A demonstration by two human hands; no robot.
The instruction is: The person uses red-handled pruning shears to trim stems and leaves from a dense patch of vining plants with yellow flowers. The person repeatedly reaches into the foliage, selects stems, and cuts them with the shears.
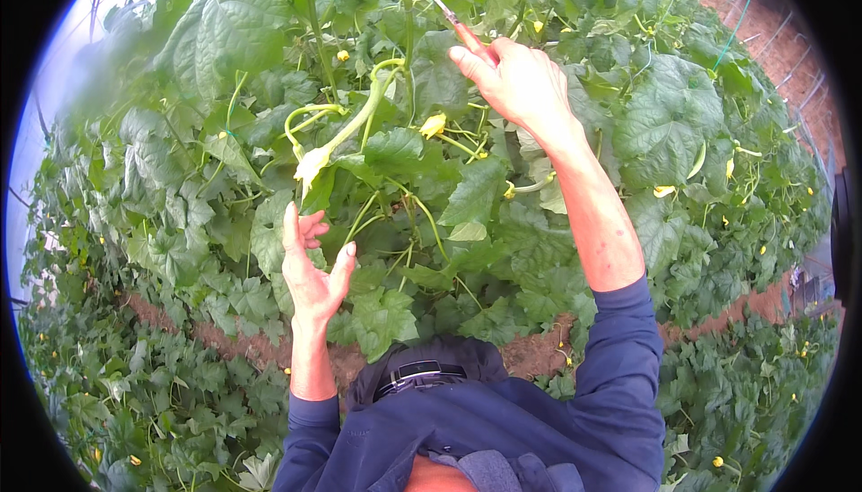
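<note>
My right hand (pixel 518 81) grips the orange-red handle of a slender tool (pixel 465 31), perhaps a small brush, whose pale shaft points up and left. Its far end lies beside a green vine stem (pixel 409 41) near a leaf joint at the top. Below and left of the tool, a young ribbed green fruit (pixel 363 115) hangs slanting from the stem, with a pale yellow flower (pixel 312 165) at its lower end. Just under that flower my left hand (pixel 313 263) is raised, fingers and thumb apart, holding nothing. Another yellow flower (pixel 433 126) stands right of the fruit.
Dense vines with large leaves (pixel 667 115) surround both hands. Green and blue strings (pixel 741 20) run up among the plants on the right. A strip of brown soil (pixel 222 342) crosses behind the near row. Plastic greenhouse film (pixel 60 41) shows at the upper left.
</note>
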